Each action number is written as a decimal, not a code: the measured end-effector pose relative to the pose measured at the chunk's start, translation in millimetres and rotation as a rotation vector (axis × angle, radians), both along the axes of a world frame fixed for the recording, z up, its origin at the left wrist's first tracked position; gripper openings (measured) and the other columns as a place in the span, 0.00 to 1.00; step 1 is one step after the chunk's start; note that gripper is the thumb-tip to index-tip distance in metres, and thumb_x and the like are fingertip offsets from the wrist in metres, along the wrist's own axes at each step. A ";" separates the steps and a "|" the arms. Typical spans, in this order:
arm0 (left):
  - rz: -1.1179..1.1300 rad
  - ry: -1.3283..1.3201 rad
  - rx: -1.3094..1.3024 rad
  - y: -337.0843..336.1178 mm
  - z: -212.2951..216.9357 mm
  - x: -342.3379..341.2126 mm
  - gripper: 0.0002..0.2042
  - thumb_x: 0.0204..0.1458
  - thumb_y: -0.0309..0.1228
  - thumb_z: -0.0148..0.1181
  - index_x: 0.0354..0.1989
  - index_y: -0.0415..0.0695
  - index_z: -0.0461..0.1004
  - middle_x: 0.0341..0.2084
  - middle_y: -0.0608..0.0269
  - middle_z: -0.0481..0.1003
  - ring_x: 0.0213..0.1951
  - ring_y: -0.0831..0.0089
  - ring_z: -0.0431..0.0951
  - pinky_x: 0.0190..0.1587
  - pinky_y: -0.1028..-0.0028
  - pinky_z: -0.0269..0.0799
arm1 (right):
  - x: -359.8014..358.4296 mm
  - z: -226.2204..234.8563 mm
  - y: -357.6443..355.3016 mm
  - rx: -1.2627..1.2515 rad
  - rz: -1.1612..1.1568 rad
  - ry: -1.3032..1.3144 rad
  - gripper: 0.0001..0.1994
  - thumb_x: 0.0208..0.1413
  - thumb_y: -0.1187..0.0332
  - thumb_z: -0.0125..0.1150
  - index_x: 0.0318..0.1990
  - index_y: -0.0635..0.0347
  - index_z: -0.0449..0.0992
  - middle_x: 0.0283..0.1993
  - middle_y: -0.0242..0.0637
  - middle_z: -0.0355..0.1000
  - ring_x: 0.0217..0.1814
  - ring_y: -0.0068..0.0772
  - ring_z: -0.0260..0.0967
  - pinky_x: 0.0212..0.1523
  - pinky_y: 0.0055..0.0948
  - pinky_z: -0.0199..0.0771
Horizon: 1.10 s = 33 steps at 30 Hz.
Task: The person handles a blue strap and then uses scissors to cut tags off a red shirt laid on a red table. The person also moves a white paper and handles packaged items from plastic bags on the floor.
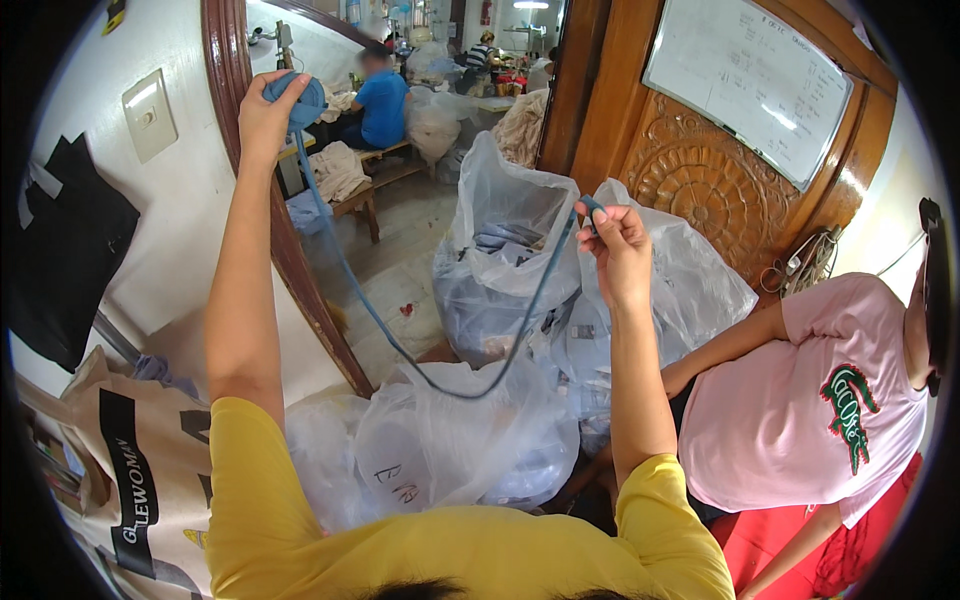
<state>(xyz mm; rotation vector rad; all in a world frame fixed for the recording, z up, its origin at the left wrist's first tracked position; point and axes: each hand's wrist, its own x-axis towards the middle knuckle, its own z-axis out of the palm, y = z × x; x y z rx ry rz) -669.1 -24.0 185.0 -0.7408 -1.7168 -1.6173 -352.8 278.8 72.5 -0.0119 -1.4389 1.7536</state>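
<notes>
My left hand (268,112) is raised high at the upper left and grips a bunched blue fabric bundle (303,100). From it a long thin blue fabric strip (400,345) hangs in a loop down over the bags and rises to my right hand (617,245). My right hand pinches the strip's other end at about centre height. Both arms wear yellow sleeves. Below the loop stand clear plastic bags (500,260) filled with grey-blue fabric pieces.
A person in a pink shirt (810,410) sits at the right beside the bags. A carved wooden door (700,170) with a whiteboard (750,80) stands behind. A beige tote bag (130,470) lies lower left. People work at benches in the far room (385,100).
</notes>
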 end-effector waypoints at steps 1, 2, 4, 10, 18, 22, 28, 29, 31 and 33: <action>-0.019 0.004 0.008 0.1 1.9 0.8 0.20 0.47 0.38 0.68 0.42 0.36 0.73 0.33 0.61 0.76 0.33 0.78 0.75 0.37 0.79 0.71 | 1.3 0.9 -2.0 -0.003 0.000 -0.008 0.03 0.57 0.73 0.56 0.35 0.59 0.69 0.28 0.37 0.75 0.33 0.22 0.74 0.27 0.16 0.66; -0.037 0.007 0.015 0.1 3.6 0.9 0.20 0.47 0.38 0.68 0.42 0.36 0.73 0.33 0.61 0.76 0.34 0.78 0.75 0.37 0.79 0.71 | 2.4 2.5 -4.5 -0.006 0.001 -0.016 0.03 0.58 0.73 0.56 0.35 0.59 0.69 0.27 0.36 0.75 0.35 0.23 0.74 0.27 0.16 0.66; -0.057 0.002 0.019 3.9 4.5 7.5 0.20 0.47 0.38 0.68 0.42 0.36 0.73 0.33 0.61 0.76 0.34 0.78 0.75 0.37 0.79 0.71 | 4.4 1.6 -4.7 -0.004 -0.001 -0.026 0.02 0.58 0.73 0.56 0.35 0.59 0.69 0.26 0.34 0.74 0.39 0.25 0.75 0.27 0.16 0.66; -0.040 0.059 0.023 4.0 5.5 6.0 0.22 0.44 0.42 0.69 0.41 0.37 0.75 0.31 0.59 0.77 0.32 0.77 0.76 0.35 0.78 0.72 | 4.7 -1.3 -6.0 0.016 0.036 -0.021 0.02 0.58 0.72 0.56 0.35 0.57 0.69 0.24 0.31 0.73 0.44 0.27 0.75 0.28 0.16 0.67; -0.084 0.035 0.031 6.6 5.4 11.0 0.23 0.44 0.43 0.69 0.42 0.38 0.74 0.32 0.59 0.77 0.31 0.77 0.76 0.34 0.79 0.71 | 4.7 -7.5 -4.9 0.004 0.064 -0.030 0.02 0.58 0.72 0.56 0.35 0.57 0.70 0.23 0.31 0.73 0.41 0.26 0.75 0.29 0.16 0.67; -0.090 0.031 0.027 5.0 2.6 6.6 0.23 0.44 0.43 0.69 0.42 0.38 0.74 0.32 0.59 0.77 0.31 0.76 0.76 0.34 0.79 0.71 | 4.3 -7.4 -6.2 0.018 0.053 -0.044 0.02 0.58 0.72 0.56 0.35 0.57 0.70 0.27 0.33 0.74 0.38 0.24 0.75 0.28 0.16 0.67; -0.222 -0.101 -0.062 -8.3 0.6 41.1 0.19 0.45 0.38 0.68 0.42 0.40 0.74 0.34 0.61 0.75 0.35 0.76 0.75 0.39 0.77 0.71 | 4.8 -10.8 -11.0 0.208 0.061 -0.091 0.02 0.58 0.73 0.55 0.37 0.59 0.69 0.48 0.45 0.72 0.41 0.26 0.70 0.43 0.26 0.69; -0.348 -0.177 -0.118 -4.3 -9.1 68.9 0.17 0.46 0.34 0.68 0.42 0.41 0.74 0.36 0.64 0.74 0.37 0.76 0.74 0.42 0.76 0.71 | 10.7 -13.6 -17.5 0.319 0.058 -0.089 0.03 0.57 0.73 0.56 0.37 0.58 0.69 0.50 0.44 0.71 0.45 0.27 0.68 0.47 0.28 0.68; -0.480 -0.016 -0.426 19.8 -44.8 133.7 0.16 0.43 0.34 0.69 0.41 0.45 0.75 0.37 0.67 0.74 0.41 0.74 0.73 0.46 0.72 0.70 | 21.7 -34.7 -25.6 0.477 0.109 -0.161 0.04 0.55 0.72 0.57 0.36 0.57 0.69 0.56 0.43 0.67 0.57 0.32 0.62 0.55 0.32 0.62; -0.768 -0.099 -0.660 42.0 -86.7 195.3 0.17 0.39 0.33 0.72 0.38 0.47 0.75 0.38 0.64 0.74 0.44 0.71 0.74 0.48 0.71 0.69 | 33.7 -73.2 -44.4 0.311 0.330 -0.228 0.07 0.56 0.67 0.57 0.39 0.55 0.69 0.59 0.42 0.65 0.64 0.35 0.58 0.59 0.36 0.59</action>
